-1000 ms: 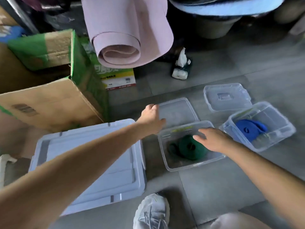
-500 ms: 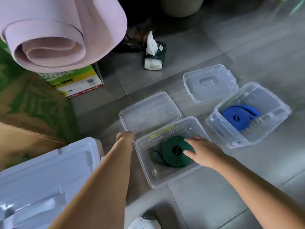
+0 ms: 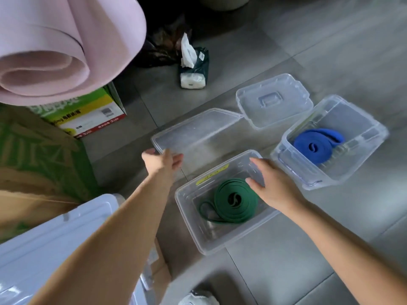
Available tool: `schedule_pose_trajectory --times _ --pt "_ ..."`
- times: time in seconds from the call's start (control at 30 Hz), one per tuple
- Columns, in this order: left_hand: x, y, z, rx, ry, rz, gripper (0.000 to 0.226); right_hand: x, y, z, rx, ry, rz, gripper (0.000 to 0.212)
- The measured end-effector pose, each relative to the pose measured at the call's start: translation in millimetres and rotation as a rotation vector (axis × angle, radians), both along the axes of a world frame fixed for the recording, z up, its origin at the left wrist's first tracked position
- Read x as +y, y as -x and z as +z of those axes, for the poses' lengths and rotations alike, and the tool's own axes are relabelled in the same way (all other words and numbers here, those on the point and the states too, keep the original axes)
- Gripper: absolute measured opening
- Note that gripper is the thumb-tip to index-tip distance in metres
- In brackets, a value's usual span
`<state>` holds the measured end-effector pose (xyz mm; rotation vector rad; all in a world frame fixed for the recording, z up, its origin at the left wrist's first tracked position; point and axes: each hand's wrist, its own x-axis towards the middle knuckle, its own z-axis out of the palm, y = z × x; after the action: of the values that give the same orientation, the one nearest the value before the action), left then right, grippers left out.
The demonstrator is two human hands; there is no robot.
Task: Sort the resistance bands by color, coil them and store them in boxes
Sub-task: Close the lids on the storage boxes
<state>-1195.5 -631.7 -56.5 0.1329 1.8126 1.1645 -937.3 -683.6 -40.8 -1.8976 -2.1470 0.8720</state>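
Now, start at the left hand (image 3: pixel 164 160): fingers nearly straight and spread, just reaching the near left corner of the clear lid (image 3: pixel 198 130) flat on the floor tiles (image 3: pixel 286 271), nothing gripped as yet. Curl the fingertips under that corner and set the thumb on top before lifting. Thin, bendy plastic by the look, so better pinched at the rim than pressed in the middle.

Use the right hand (image 3: pixel 271 183) as a brace: loose and open, fingers laid at the right wall of the near box (image 3: pixel 186 213), holding nothing. Press lightly there to stop the box skating on the smooth tiles.

Look into the box next: green band (image 3: pixel 235 200) coiled on the bottom, one slack loop trailing toward the left wall. Check that loop against the rim and tuck it down if need be, or risk trapping it under the lid.

Carry the lid over low, line up the far edge first, then lower and press round the corners, probably to a click. Clear the right hand off the rim just ahead of the lid.

Leave alone the blue band (image 3: pixel 315 144), coiled in its own open box (image 3: pixel 370 133) to the right, and the second lid (image 3: pixel 273 102) behind it; same treatment afterwards, most likely.
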Motion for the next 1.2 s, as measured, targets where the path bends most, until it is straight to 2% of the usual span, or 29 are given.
schedule_pose_trajectory --times 0.07,0.17,0.23,0.3,0.4,0.43,0.5,0.6,0.67,0.7,0.73,0.83,0.93,1.07,1.2 --pt "1.3 -3.4 33.1 0.027 -0.054 -0.100 0.046 9.4 -0.1 11.2 0.015 -0.135 -0.071 0.073" --pt "-13.4 -9.9 75.9 0.024 -0.070 -0.231 0.026 27.9 -6.3 31.7 0.117 -0.272 -0.218 0.100" --pt "-30.7 -9.0 95.3 0.001 -0.056 -0.277 0.017 42.4 -16.0 44.7 0.256 -0.215 -0.339 0.107" --pt "-50.7 -7.3 108.4 -0.050 -0.023 -0.344 0.016 51.0 -27.0 53.6 0.359 -0.164 -0.369 0.094" --pt "-74.7 -6.7 116.9 -0.142 0.004 -0.399 0.021 50.0 -35.9 57.8 0.413 -0.231 -0.263 0.031" --pt "-79.1 -6.1 118.8 -0.138 -0.002 -0.407 0.024 46.7 -34.6 59.9 0.464 -0.219 -0.270 0.022" --pt "-82.8 -2.9 121.5 0.035 -0.023 -0.479 0.037 42.8 -29.2 65.3 0.628 -0.186 -0.349 0.017" --pt "-86.7 -0.4 121.8 0.512 -0.049 -0.734 0.052 42.9 -22.7 65.5 0.831 -0.102 -0.536 0.019" --pt "-90.2 0.9 104.6 0.876 0.051 -0.890 0.044 40.1 -19.4 53.3 0.692 -0.030 -0.586 0.015" --pt "-90.7 1.4 88.6 0.959 0.097 -0.933 0.040 36.0 -17.5 44.5 0.588 -0.007 -0.599 0.012" --pt "-90.6 0.2 71.1 0.962 0.128 -0.954 0.039 32.0 -16.4 32.9 0.487 -0.003 -0.594 0.014" --pt "-88.0 -14.4 25.8 0.777 0.230 -0.883 0.034 15.1 -8.1 6.0 0.289 -0.017 -0.568 0.030" --pt "-87.7 -35.6 6.9 0.651 0.151 -0.746 0.019 6.0 -5.4 -15.5 0.208 -0.080 -0.569 0.025" --pt "-80.0 -40.6 -8.2 0.614 0.018 -0.647 0.016 4.0 -8.8 -33.5 0.160 -0.091 -0.610 0.029" --pt "-71.1 -35.5 -22.1 0.477 0.051 -0.665 0.016 -3.5 -7.4 -42.2 0.225 -0.061 -0.640 0.032"
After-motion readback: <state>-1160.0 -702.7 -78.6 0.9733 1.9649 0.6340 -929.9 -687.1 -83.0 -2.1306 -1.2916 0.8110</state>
